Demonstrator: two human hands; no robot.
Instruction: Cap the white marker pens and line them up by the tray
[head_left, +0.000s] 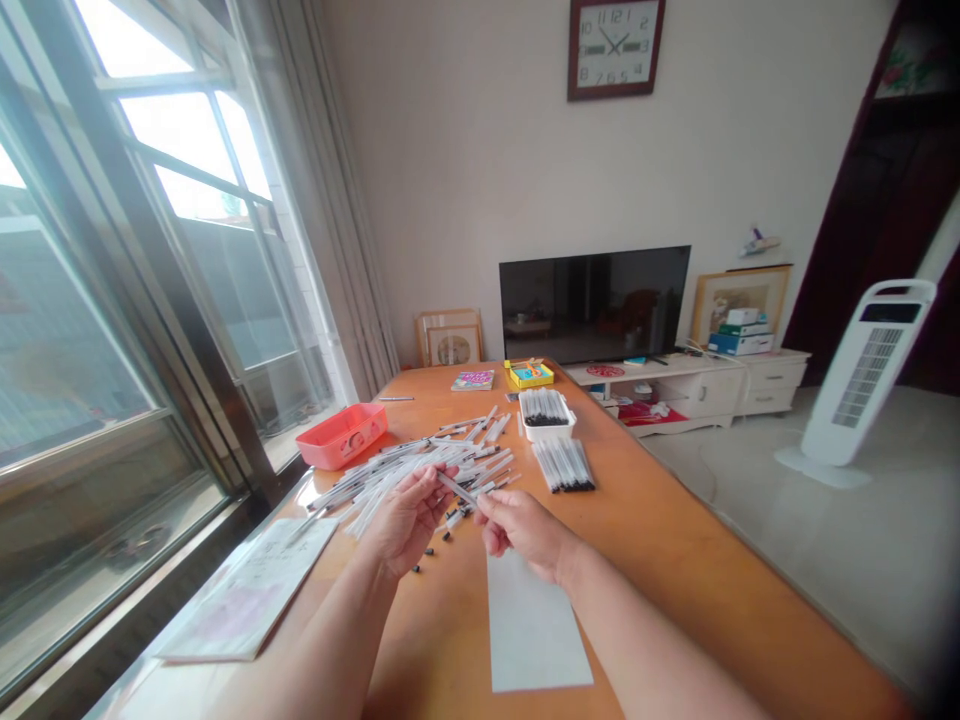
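Between both hands a pen with a pale, clear barrel is held at a slant above the table. My left hand pinches its upper left end, and my right hand grips the lower right end. Behind the hands spreads a loose pile of pen barrels and thin dark refills. Several small black caps lie on the wood just below my left hand. A white sheet of paper lies under my right hand.
A red plastic basket stands left of the pile. To the right are a white basket of pens and a row of black-tipped pens. A booklet lies near left; a yellow box sits at the far end of the wooden table.
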